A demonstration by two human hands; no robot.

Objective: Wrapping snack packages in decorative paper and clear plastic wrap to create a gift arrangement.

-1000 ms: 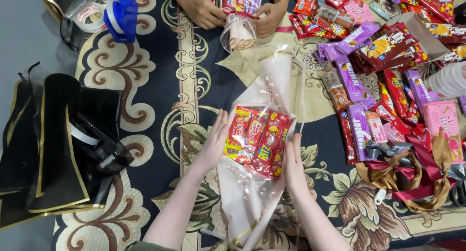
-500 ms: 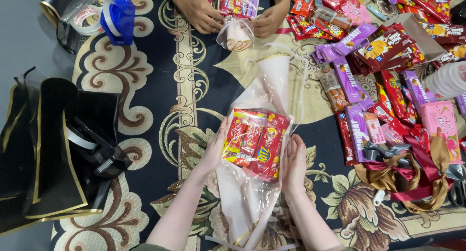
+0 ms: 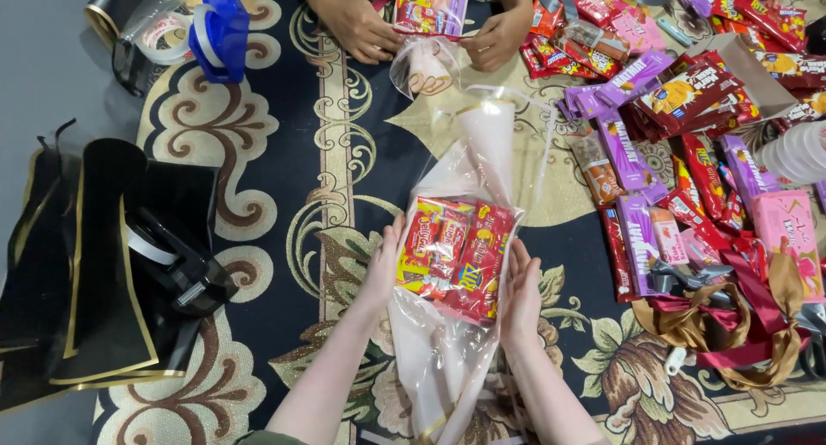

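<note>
Snack bundle pressed between two hands on a patterned carpet.

Nearest the camera, a cluster of red and yellow snack packets [image 3: 456,257] was held inside a clear cellophane wrap [image 3: 465,178], laid on the carpet [image 3: 284,195]. It was flanked by the left hand [image 3: 383,268] and the right hand [image 3: 519,294], palms flat against its sides, neither grip closed around it. Slippage was judged likely: glossy packets could slide out of alignment if palm pressure were eased. To the left, black gold-edged paper [image 3: 77,273] and a tape dispenser [image 3: 176,264] were noted; to the right, loose snack packets [image 3: 671,152] and ribbon bows [image 3: 731,316]. Farthest, another person's hands [image 3: 361,27] held a second bundle [image 3: 430,6].
</note>
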